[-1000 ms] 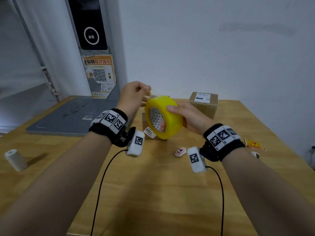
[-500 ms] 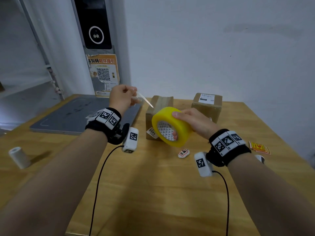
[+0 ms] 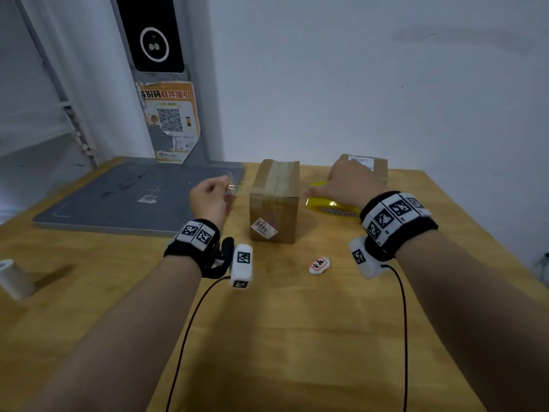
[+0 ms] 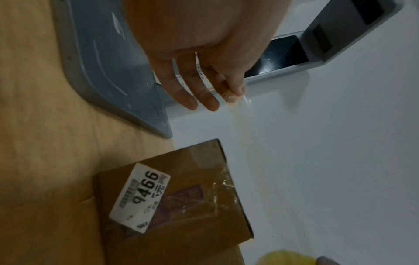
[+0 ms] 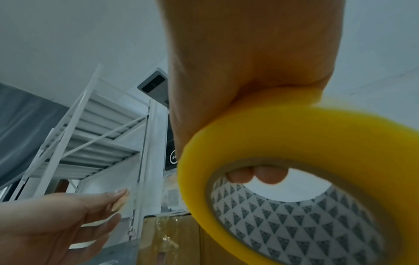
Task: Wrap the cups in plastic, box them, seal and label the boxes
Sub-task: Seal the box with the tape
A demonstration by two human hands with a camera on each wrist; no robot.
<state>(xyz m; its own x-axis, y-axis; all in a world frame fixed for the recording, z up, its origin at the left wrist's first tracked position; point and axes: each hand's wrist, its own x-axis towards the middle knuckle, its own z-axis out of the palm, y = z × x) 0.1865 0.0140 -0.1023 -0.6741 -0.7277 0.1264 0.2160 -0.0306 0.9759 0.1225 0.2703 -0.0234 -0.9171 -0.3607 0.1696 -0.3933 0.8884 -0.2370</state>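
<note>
A taped cardboard box [image 3: 273, 203] with a "9466" sticker stands mid-table, also in the left wrist view as the box [image 4: 172, 197]. My left hand [image 3: 212, 194] is left of it and pinches the loose end of clear tape [image 4: 235, 95] between thumb and finger. My right hand [image 3: 347, 182], just right of the box, grips the yellow tape roll [image 3: 332, 203], which lies low near the table. In the right wrist view my fingers [image 5: 256, 175] curl through the roll [image 5: 294, 143]. The pulled strip spans across the box. No cups are visible.
A second labelled box [image 3: 368, 166] stands behind my right hand. A grey flat pad [image 3: 133, 197] lies at the back left, a white paper roll [image 3: 15, 278] at the far left, and a small white-and-red item [image 3: 319, 265] in front of the box.
My hands have spread apart and dropped. The roll went from in front of the box to its right side, and my left hand drew the tape end out to the left.
</note>
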